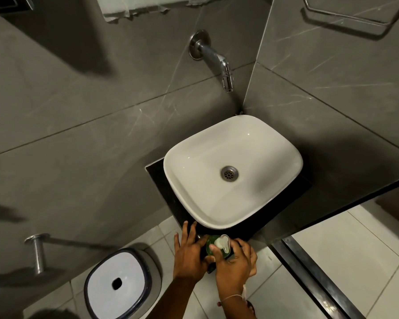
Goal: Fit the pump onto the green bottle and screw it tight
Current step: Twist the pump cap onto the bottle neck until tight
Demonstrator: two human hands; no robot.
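A grey-tiled bathroom corner seen from above: a white countertop basin (233,169) sits on a black counter (157,178), with a chrome wall tap (213,57) projecting from the tiles above it and a metal drain (229,173) in the bowl's middle. Down at the left, on the pale floor tiles, stands a white-lidded bin (118,283) with a dark slot in its lid, and a chrome wall bar (38,252) juts out just above it. The green bottle (211,244) stands upright on the near edge of the counter, just in front of the basin's rim and between the two hands. The left hand (189,256) lies against the bottle's left side with its fingers spread and reaching toward the basin, steadying the bottle rather than wrapping fully round it. The white pump (223,243) sits on the bottle's top, its nozzle pointing away from the person. The right hand (236,264) is curled around the bottle from the right, thumb and forefinger pinching the pump at its collar; the other fingers are bent out of sight behind the bottle. A thin thread bracelet (232,298) circles the right wrist. Whether the pump is fully threaded cannot be told.
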